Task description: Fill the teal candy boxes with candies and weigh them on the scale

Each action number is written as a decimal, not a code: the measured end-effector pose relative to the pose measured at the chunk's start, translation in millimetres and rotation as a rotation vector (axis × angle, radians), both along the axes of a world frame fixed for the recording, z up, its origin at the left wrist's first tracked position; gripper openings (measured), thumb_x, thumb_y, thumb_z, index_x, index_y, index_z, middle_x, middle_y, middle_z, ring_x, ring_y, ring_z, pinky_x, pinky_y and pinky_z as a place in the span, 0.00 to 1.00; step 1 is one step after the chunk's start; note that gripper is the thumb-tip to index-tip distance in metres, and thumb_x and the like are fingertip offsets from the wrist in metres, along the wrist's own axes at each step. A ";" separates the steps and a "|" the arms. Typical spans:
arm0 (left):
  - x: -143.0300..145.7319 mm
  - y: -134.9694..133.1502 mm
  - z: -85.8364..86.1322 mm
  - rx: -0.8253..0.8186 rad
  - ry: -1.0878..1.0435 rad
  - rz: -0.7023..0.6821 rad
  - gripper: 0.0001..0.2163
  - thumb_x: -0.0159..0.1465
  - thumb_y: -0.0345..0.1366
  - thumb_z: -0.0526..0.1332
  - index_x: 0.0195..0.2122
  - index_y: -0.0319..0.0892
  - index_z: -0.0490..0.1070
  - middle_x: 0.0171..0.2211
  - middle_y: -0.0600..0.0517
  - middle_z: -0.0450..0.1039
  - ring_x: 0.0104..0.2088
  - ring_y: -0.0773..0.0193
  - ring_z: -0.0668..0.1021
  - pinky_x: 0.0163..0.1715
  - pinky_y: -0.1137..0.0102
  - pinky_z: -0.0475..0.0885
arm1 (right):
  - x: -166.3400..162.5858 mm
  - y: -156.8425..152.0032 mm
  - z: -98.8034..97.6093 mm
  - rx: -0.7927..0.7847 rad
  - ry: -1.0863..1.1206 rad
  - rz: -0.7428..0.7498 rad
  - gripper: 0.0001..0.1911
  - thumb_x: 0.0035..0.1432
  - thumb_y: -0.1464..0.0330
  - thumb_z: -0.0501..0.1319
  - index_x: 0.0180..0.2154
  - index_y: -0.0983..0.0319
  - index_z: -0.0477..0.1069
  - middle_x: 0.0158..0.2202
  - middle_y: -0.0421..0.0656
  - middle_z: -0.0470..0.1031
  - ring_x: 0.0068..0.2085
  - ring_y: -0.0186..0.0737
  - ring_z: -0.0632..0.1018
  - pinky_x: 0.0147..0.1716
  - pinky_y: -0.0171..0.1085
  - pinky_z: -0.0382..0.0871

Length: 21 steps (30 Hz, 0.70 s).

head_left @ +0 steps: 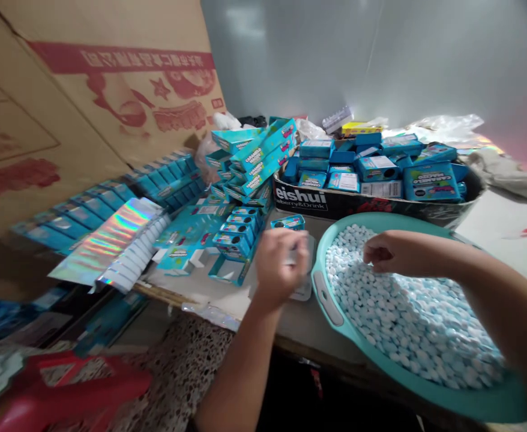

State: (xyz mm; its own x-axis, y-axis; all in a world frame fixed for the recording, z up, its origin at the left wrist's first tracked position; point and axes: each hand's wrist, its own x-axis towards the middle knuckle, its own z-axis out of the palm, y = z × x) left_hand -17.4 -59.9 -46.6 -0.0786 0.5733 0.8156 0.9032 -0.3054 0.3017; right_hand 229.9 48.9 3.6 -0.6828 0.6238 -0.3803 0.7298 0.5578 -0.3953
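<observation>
My left hand point(281, 264), smeared by motion, is curled over a pale flat plate point(307, 279) on the table; whether anything is in its fingers I cannot tell. Just behind it stands a small blue candy box point(288, 222). My right hand point(380, 251) is closed, fingers bent inward, above the left part of a turquoise basin point(320, 264). Whatever it holds is hidden. Small white and pale blue candies point(407, 324) fill the basin. Left of my left hand, a row of small blue boxes point(236, 234) stands in an opened display carton point(225, 273).
Behind the basin, a black carton point(299, 198) is heaped with blue boxes point(376, 165). Folded display cartons point(258, 156) are stacked at centre. Farther left lie a shiny sheet point(105, 243) and more rows of boxes point(78, 216). A red plastic stool point(78, 384) stands below the table.
</observation>
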 end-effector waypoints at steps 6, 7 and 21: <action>58.6 -22.5 36.8 -0.708 0.449 -0.265 0.09 0.67 0.37 0.59 0.35 0.41 0.77 0.38 0.48 0.75 0.42 0.56 0.76 0.40 0.64 0.73 | 6.9 6.7 -8.3 0.039 0.058 0.009 0.05 0.55 0.77 0.62 0.33 0.62 0.74 0.31 0.43 0.77 0.32 0.42 0.74 0.30 0.36 0.64; 62.3 -22.6 36.4 -0.734 0.466 -0.269 0.08 0.67 0.35 0.58 0.34 0.41 0.77 0.37 0.48 0.75 0.41 0.56 0.76 0.40 0.64 0.73 | 7.6 6.4 -8.3 0.041 0.076 0.019 0.05 0.55 0.76 0.61 0.33 0.62 0.73 0.32 0.43 0.77 0.33 0.42 0.75 0.31 0.36 0.64; 67.1 -24.1 39.1 -0.847 0.510 -0.356 0.08 0.63 0.23 0.54 0.39 0.37 0.70 0.42 0.45 0.72 0.42 0.55 0.75 0.43 0.62 0.71 | 0.3 -3.8 -6.3 0.064 0.126 0.060 0.06 0.55 0.76 0.60 0.35 0.65 0.75 0.30 0.43 0.76 0.31 0.39 0.73 0.29 0.35 0.60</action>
